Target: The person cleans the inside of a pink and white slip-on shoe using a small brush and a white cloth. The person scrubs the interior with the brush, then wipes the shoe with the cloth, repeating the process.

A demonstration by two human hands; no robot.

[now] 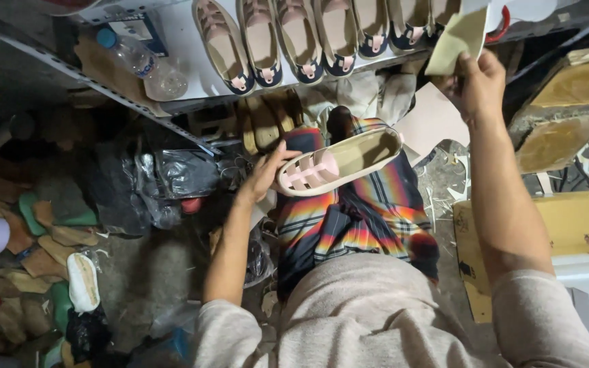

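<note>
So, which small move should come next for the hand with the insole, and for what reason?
Probably bring the right hand down so the pale insole meets the sandal. The left hand steadies that sandal on the lap with its opening upward, and its footbed looks bare, though this is hard to tell.

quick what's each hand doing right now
Left hand: closed on the toe of the pink shoe.
Right hand: closed on a pale insole, held up.

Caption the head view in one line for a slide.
Left hand steadies a cream and pink shoe on the lap; right hand lifts an insole near shelved shoes.
</note>
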